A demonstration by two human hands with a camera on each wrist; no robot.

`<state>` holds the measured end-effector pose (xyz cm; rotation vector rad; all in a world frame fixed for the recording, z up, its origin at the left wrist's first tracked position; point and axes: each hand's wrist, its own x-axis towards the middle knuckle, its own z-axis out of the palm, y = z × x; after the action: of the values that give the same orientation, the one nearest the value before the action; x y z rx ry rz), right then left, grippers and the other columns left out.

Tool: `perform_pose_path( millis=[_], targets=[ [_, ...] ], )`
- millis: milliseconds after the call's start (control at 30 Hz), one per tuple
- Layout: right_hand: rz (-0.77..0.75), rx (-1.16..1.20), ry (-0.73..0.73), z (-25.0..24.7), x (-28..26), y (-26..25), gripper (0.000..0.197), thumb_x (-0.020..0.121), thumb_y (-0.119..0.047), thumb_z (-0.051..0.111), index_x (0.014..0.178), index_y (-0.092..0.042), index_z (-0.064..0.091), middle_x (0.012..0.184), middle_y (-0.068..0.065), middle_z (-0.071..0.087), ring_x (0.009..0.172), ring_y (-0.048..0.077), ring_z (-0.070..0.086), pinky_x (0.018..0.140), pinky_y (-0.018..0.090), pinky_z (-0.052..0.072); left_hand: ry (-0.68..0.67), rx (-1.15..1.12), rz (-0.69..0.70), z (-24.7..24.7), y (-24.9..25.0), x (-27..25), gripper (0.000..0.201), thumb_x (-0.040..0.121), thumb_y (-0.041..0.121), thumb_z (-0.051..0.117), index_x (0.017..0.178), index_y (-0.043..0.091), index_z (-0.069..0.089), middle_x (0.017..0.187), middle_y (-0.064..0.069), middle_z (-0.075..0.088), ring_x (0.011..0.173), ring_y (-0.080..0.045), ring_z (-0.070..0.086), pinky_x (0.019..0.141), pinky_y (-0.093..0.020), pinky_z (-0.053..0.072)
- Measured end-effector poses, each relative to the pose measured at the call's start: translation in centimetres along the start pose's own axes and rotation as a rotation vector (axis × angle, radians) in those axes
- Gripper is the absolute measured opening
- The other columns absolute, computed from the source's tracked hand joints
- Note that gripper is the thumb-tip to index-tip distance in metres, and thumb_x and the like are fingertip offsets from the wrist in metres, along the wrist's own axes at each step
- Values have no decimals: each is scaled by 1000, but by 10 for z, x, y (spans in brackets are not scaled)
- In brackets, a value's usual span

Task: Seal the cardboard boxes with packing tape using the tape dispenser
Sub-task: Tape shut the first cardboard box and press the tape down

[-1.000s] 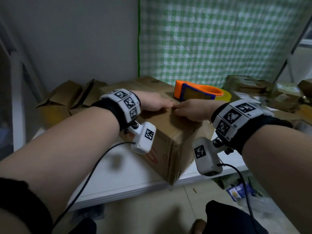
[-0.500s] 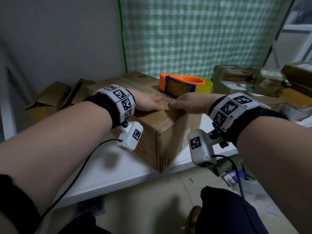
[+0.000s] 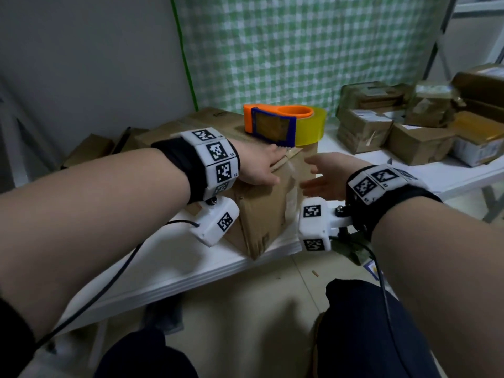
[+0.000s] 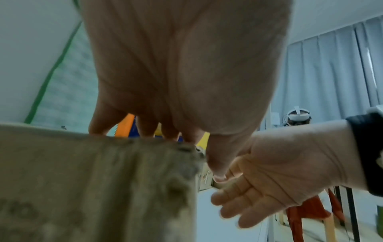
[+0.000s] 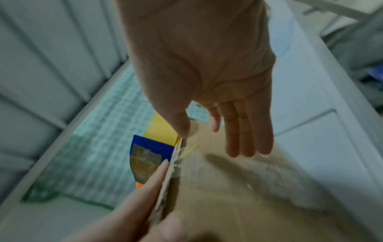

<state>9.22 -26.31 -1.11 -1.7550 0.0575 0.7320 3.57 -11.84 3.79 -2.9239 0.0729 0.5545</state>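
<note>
Brown cardboard box [image 3: 261,214] sits at the white table's [image 3: 191,257] edge; my left hand [image 3: 256,166] presses flat on top, steadying it. My right hand [image 3: 324,175], fingers spread and holding nothing, hovers beside its taped side, near the orange-and-blue tape dispenser [image 3: 275,122] resting on top.

1. A makeshift packing room: a white folding table [image 3: 191,266] against a bare grey wall [image 3: 81,64].
2. Taped parcels [image 3: 381,124] are piled at one end, flattened cardboard [image 3: 90,151] at the other.
3. A green checked cloth [image 3: 300,50] hangs behind.
</note>
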Motion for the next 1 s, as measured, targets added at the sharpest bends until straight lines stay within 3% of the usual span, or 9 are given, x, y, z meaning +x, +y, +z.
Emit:
perform_pose_path(
  millis=[100,167,233,367,467,567,733,933,1000],
  targets=[
    [-50,221,-52,9,3,0,13,98,-20,49,97,-7,52,68,9,56,51,18,61,49,28,52,33,46,-16,2,5,-2,79,96,46,43,151,21,-7,159,-4,-5,143,-24,21,114,-32,23],
    [-90,234,-14,11,9,0,20,95,-6,51,75,-9,52,60,5,54,43,11,56,48,24,52,53,91,-36,4,8,-1,82,94,50,45,152,21,-6,160,-5,-3,142,-25,24,114,-34,25],
    [-128,214,-1,10,11,1,25,94,-2,52,70,-8,52,55,4,58,49,9,55,48,20,51,75,146,-61,7,13,1,85,92,52,46,152,20,-5,160,-6,0,140,-28,28,112,-39,29],
    [-128,158,-22,8,14,7,23,95,-3,53,72,-6,54,56,4,63,61,13,57,60,23,53,129,231,-121,12,25,2,83,93,48,48,152,21,-5,157,-11,11,134,-31,37,105,-42,38],
    [-131,81,-47,7,15,6,23,95,-4,52,72,-5,56,51,3,64,65,14,58,77,30,53,110,314,-167,12,39,5,81,93,45,50,151,24,-3,154,-17,15,122,-34,47,84,-39,45],
    [-103,-20,-46,4,18,-1,22,97,-7,51,76,-5,55,71,7,61,67,17,58,78,33,51,103,333,-224,16,48,9,79,93,43,50,151,26,0,153,-20,13,117,-36,50,72,-39,43],
    [-76,-54,90,-10,20,-2,19,98,-6,44,81,0,49,79,13,54,64,26,58,42,31,52,101,406,-278,26,51,9,88,89,60,47,151,29,-8,155,-23,-2,137,-40,26,98,-50,40],
    [-188,19,145,-19,21,-9,12,93,-14,53,85,-6,55,85,11,56,67,24,60,60,34,52,63,410,-246,29,46,11,86,84,69,44,150,33,1,155,-24,-3,141,-38,14,105,-48,33],
    [-266,42,204,-22,21,-15,26,87,-23,61,107,-6,56,88,7,55,78,24,62,70,36,56,60,393,-243,27,46,8,83,86,71,35,150,34,-4,155,-23,-6,142,-39,13,105,-49,32]
  ],
)
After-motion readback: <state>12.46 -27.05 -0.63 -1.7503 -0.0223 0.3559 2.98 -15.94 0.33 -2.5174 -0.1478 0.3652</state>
